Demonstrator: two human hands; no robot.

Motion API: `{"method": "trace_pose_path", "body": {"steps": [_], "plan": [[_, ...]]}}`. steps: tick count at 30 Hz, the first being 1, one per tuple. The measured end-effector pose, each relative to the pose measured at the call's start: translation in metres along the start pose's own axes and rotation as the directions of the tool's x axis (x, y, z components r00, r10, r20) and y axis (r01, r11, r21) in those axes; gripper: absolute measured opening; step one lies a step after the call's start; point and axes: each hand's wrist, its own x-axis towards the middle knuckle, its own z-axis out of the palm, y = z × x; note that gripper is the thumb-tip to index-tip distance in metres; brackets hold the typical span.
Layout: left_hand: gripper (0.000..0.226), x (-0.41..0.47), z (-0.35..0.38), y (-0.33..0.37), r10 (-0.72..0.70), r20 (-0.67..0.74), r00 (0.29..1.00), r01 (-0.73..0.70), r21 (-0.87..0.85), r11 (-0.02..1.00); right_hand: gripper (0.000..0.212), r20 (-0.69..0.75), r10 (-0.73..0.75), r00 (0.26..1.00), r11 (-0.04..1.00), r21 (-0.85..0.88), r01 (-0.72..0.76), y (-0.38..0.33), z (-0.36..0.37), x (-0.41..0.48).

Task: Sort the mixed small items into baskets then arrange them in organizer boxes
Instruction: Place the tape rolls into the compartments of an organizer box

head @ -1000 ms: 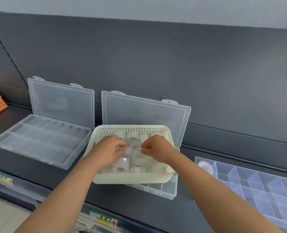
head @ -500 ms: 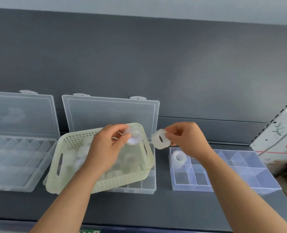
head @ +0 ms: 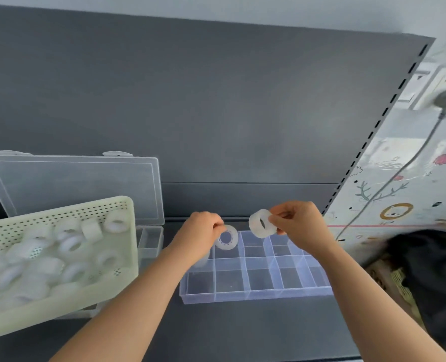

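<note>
My left hand pinches a clear tape roll over the far-left compartments of the bluish organizer box. A second clear tape roll is pinched in my right hand, a little above the box's far row. At the left, the pale green perforated basket holds several more white tape rolls. It rests tilted on a clear organizer box whose lid stands open.
The dark grey shelf carries everything, with its back panel close behind. A patterned wall with a socket and a hanging cable stands at the right. A dark bag lies low at the right.
Both hands left the basket, each with a tape roll, and moved right over the bluish organizer box. The view swung right, so the leftmost organizer is out of sight.
</note>
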Motion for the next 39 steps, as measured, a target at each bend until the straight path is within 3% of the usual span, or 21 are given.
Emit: {"method": "trace_pose_path", "body": {"steps": [6, 14, 20, 24, 31, 35, 39], "plan": [[0.021, 0.006, 0.023, -0.001, 0.014, 0.103, 0.995, -0.030, 0.154, 0.988, 0.010, 0.059, -0.048, 0.997, 0.999, -0.016, 0.049, 0.015, -0.004, 0.014], [0.013, 0.004, 0.031, -0.004, -0.016, -0.036, 0.999, 0.018, 0.075, 0.997, 0.010, 0.149, -0.085, 0.985, 0.994, -0.049, 0.093, 0.024, 0.006, 0.024], [0.016, -0.019, 0.013, -0.028, -0.075, -0.242, 0.967, 0.088, 0.043, 0.995, 0.012, 0.236, -0.143, 0.961, 0.979, -0.111, 0.173, 0.014, 0.043, 0.027], [0.037, -0.035, 0.013, -0.041, -0.161, -0.221, 0.962, 0.174, 0.039, 0.984, 0.011, 0.291, -0.170, 0.941, 0.943, -0.230, 0.241, 0.011, 0.072, 0.031], [0.038, -0.040, 0.019, -0.041, -0.202, -0.209, 0.957, 0.209, 0.010, 0.978, 0.017, 0.406, -0.126, 0.905, 0.824, -0.466, 0.323, 0.011, 0.092, 0.035], [0.041, -0.041, 0.014, -0.032, -0.205, -0.216, 0.955, 0.217, 0.034, 0.976, 0.024, 0.361, -0.257, 0.897, 0.779, -0.472, 0.413, 0.007, 0.083, 0.028], [0.041, -0.054, -0.013, -0.020, -0.129, -0.317, 0.939, 0.158, 0.066, 0.985, 0.018, 0.308, -0.418, 0.855, 0.775, -0.370, 0.512, -0.018, 0.077, 0.015]]}}
